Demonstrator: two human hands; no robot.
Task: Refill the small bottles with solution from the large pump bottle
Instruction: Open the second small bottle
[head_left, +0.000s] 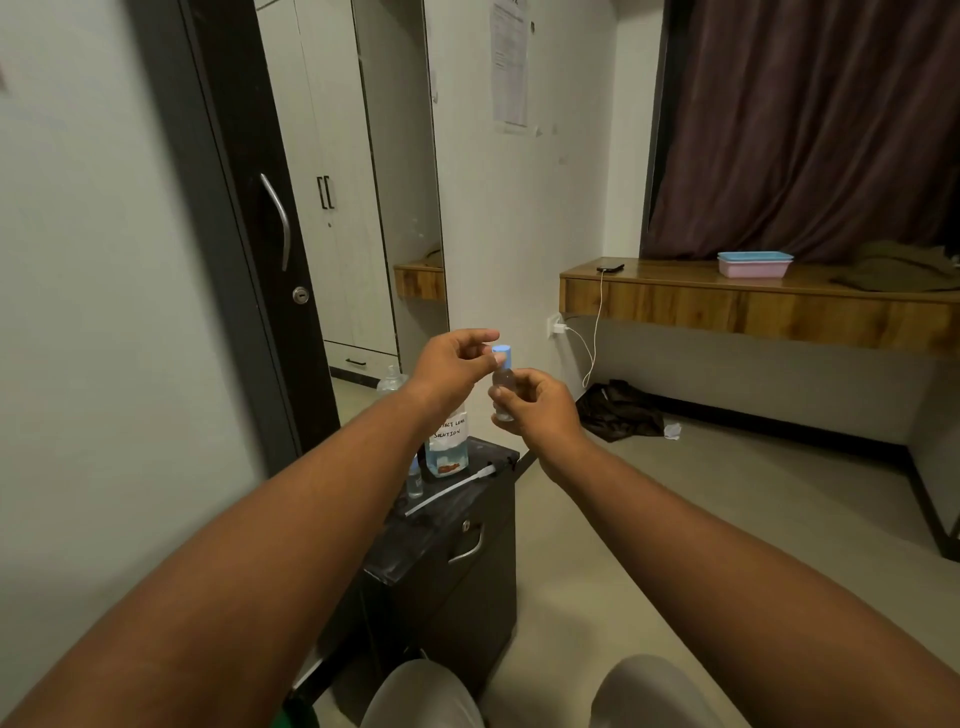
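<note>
Small bottle (503, 393), clear, stands upright in my right hand (540, 408), fingers curled round it. My left hand (457, 361) pinches its blue cap (503, 354), above the labelled large bottle (447, 447).

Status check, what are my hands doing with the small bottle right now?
Right hand grips small bottle. Left hand pinches its blue cap. Large labelled bottle on cabinet below. Nothing in the way.

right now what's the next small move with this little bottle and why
Probably twist the blue cap off. The right hand holds the small bottle upright in the air, and the left hand pinches its cap, which looks seated. The large bottle stands on the cabinet below, its pump tube lying beside it, so filling can follow.
</note>
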